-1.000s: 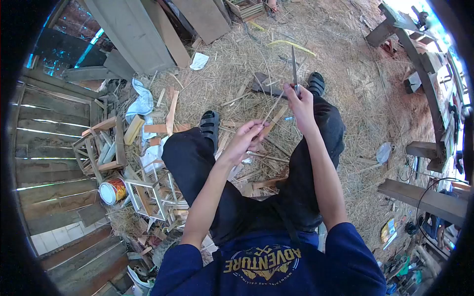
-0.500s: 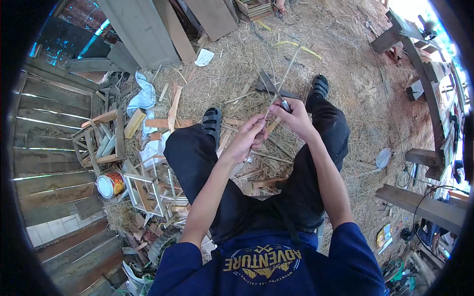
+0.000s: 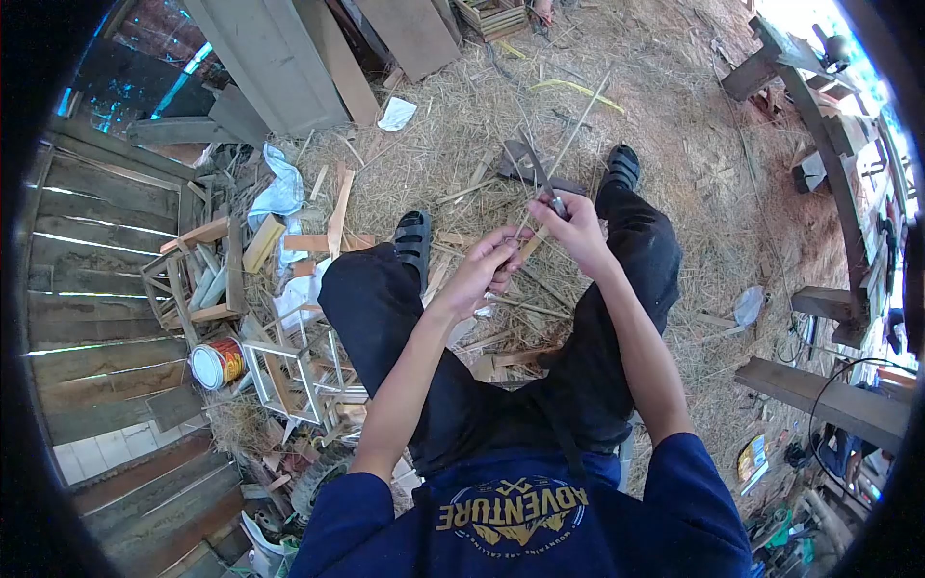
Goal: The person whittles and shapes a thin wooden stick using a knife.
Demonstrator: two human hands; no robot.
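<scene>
My right hand (image 3: pixel 577 234) is closed around the dark handle of a knife (image 3: pixel 545 181). Its blade points forward and slightly left, beside a long, thin, pale strip (image 3: pixel 580 123) that looks like bamboo or wood. My left hand (image 3: pixel 488 264) pinches the strip's near end, with its fingers curled. Both hands are close together above the gap between my knees, and the strip slants away to the upper right. On the floor beyond the knife lies a dark flat piece (image 3: pixel 541 175), partly covered by blade and strip.
Straw and shavings cover the ground (image 3: pixel 674 125). On the left are a light stick frame (image 3: pixel 289 380), a paint can (image 3: pixel 216 363), a pale cloth (image 3: pixel 279 183) and wood offcuts (image 3: pixel 339 207). Boards (image 3: pixel 275 63) lean at the back. A wooden beam (image 3: pixel 819 400) juts in from the right.
The strip's far end has swung to the right and reaches farther forward. The knife blade has shifted slightly beside it. Both hands stay in nearly the same place.
</scene>
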